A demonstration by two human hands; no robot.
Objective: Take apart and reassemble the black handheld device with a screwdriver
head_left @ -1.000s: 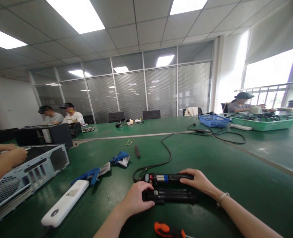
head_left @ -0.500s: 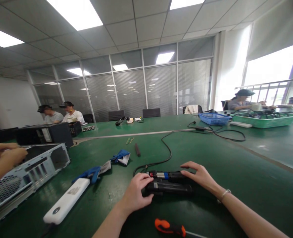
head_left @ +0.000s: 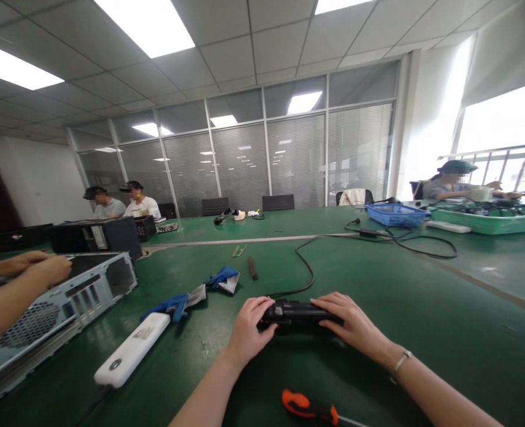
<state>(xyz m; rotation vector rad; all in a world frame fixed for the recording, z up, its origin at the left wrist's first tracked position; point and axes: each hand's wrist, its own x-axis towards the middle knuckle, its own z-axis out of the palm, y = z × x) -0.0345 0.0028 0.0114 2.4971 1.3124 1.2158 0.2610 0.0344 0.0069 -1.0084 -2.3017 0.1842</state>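
Observation:
A long black casing of a corded device [head_left: 295, 312] lies crosswise in front of me; its exact kind cannot be told. My left hand [head_left: 252, 326] grips the left end, thumb below and fingers above. Around the right end my right hand [head_left: 349, 323] is closed, its fingers over the top. A bit of blue shows under the casing, and its inside is mostly hidden. The black cord [head_left: 306, 261] runs away from behind it. Nearer to me lies a screwdriver [head_left: 309, 408] with an orange and black handle, touched by neither hand.
At left, another person's hands [head_left: 44, 270] work over an open computer case [head_left: 80, 296]. A white power strip [head_left: 133, 350] and blue-grey gloves [head_left: 178, 303] lie beside it. A dark bar [head_left: 252, 268] is farther back. Blue [head_left: 396, 214] and green baskets [head_left: 489, 222] stand at far right.
The two casing parts, earlier side by side with inner parts showing, are now together with the insides mostly covered. My right hand has closed around the right end. The view has shifted slightly left.

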